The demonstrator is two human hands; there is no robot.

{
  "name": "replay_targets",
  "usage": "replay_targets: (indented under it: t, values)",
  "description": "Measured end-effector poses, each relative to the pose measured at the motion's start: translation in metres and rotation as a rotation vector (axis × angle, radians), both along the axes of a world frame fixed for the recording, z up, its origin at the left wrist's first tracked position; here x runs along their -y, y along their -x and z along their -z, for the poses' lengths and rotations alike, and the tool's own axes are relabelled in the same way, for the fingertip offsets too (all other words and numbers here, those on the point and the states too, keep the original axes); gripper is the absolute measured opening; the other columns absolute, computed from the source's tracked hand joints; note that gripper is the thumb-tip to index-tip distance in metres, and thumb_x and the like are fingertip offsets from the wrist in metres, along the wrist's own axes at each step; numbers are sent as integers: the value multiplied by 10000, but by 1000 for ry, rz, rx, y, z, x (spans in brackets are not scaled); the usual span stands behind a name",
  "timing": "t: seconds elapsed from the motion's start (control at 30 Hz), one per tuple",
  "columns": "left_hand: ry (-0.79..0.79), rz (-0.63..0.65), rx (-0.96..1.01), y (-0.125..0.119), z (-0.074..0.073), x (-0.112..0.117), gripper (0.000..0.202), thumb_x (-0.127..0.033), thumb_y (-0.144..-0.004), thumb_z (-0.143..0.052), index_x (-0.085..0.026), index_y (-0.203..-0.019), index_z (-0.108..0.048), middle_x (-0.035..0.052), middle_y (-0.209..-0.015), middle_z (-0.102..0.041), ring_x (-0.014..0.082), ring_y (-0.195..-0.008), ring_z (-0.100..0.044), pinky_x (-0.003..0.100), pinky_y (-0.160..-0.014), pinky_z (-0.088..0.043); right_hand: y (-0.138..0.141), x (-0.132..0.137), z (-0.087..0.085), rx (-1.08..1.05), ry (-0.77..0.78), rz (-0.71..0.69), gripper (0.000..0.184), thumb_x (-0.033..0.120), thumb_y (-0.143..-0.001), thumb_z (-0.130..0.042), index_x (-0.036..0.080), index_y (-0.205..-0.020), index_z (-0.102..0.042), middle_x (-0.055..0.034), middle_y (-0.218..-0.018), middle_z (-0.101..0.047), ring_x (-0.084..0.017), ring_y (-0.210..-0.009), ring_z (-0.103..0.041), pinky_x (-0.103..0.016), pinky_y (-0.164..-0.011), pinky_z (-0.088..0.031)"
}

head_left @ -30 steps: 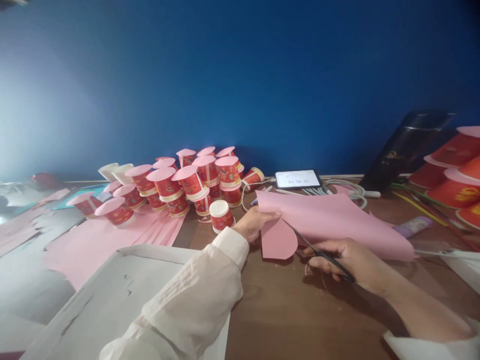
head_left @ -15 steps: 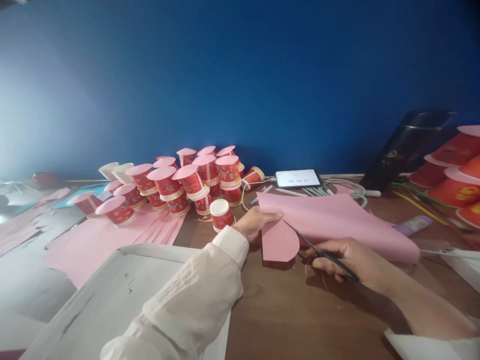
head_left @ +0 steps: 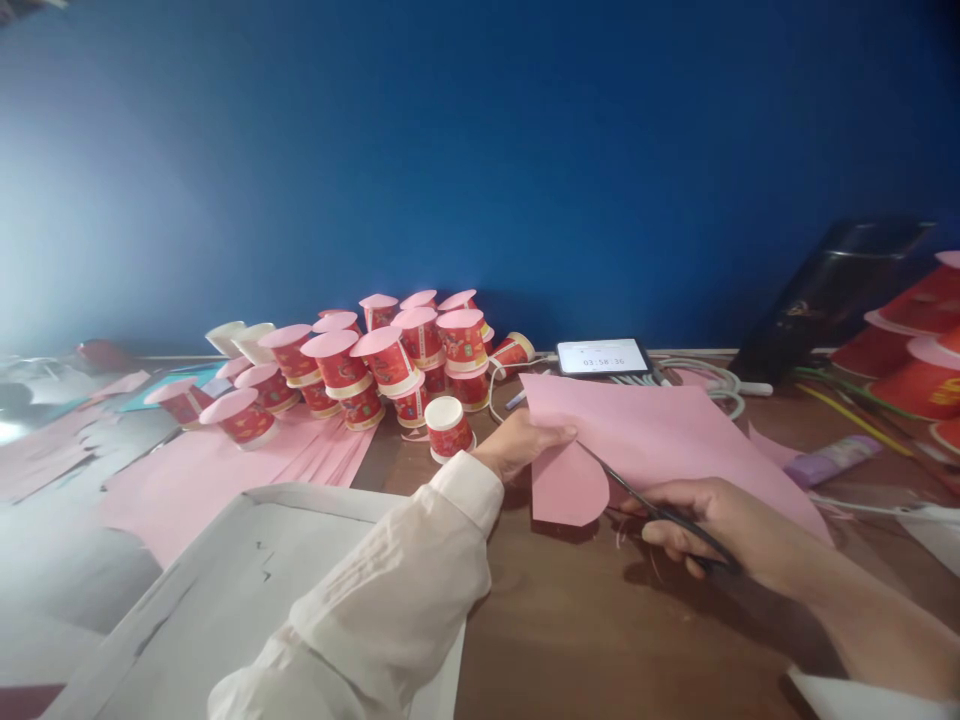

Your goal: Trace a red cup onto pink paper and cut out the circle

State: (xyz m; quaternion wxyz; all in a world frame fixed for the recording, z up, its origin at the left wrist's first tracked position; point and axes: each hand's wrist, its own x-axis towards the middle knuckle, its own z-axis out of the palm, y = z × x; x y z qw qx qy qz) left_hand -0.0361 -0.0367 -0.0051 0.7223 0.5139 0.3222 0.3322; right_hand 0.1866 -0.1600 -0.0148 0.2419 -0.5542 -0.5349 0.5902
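Note:
A sheet of pink paper (head_left: pixel 660 425) is pinched at its left side by my left hand (head_left: pixel 523 445), thumb on top. Black-handled scissors (head_left: pixel 679 520) are gripped in my right hand (head_left: pixel 720 525), with the blades pointing up and left into the paper. The cut leaves a rounded flap (head_left: pixel 570 490) hanging below the blades. Just left of my left hand stands a red paper cup (head_left: pixel 448 428) with its white end up. Small pink scraps lie under the scissors.
Stacked red cups with pink discs (head_left: pixel 382 360) stand at the left back, partly on pink sheets (head_left: pixel 202 480). A phone (head_left: pixel 602 357) shows a timer. Cables (head_left: pixel 724 385), a purple tube (head_left: pixel 834 460) and a dark bottle (head_left: pixel 832 285) sit rightward. A white tray (head_left: pixel 247 600) lies front left.
The view has shifted slightly, moving everything a little to the right. The curled right end of the paper lies flatter. Both hands keep their holds.

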Motion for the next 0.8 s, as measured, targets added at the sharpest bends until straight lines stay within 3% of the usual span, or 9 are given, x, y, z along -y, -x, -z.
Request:
replay_targets:
  t: [0.17,0.37,0.57,0.67,0.8]
  values:
    - [-69,55,-16,2,-8,0,441,-384,-562,-892,-125,-893,-759,119,-967,-738,235,-866,-663,402,-870,-492,-2,-1,-1,-39,32,5,494,426,-753,-755,175,-1177,-717,-22,-729,-631,-104,-603,-504,-206,-519,-391]
    - [-72,87,-8,7,-29,7,443,-369,-569,-893,-131,-912,-748,119,-974,-736,231,-864,-667,384,-844,-502,-1,4,-10,50,-46,-9,521,494,-743,-747,175,-1155,-734,-49,-732,-689,-133,-568,-559,-226,-499,-436]
    - [-180,140,5,16,-59,18,358,-386,-707,-809,-157,-976,-755,106,-1031,-745,228,-914,-684,360,-853,-522,11,13,-36,233,-448,-32,450,468,-767,-744,223,-1143,-749,-77,-1016,-755,-277,-912,-707,-293,-745,-582]
    - [-279,165,-36,23,-75,24,320,-381,-736,-789,-177,-982,-769,92,-1088,-746,257,-1027,-676,367,-910,-523,16,15,-35,356,-705,35,422,462,-778,-740,207,-1113,-758,-87,-993,-763,-249,-832,-721,-278,-728,-593]
    - [-334,157,-61,32,-92,33,270,-335,-724,-804,-192,-951,-774,63,-1068,-757,252,-1081,-669,368,-962,-518,17,15,-18,496,-1059,102,312,452,-757,-768,268,-1009,-774,-26,-888,-772,-194,-711,-716,-243,-687,-589]
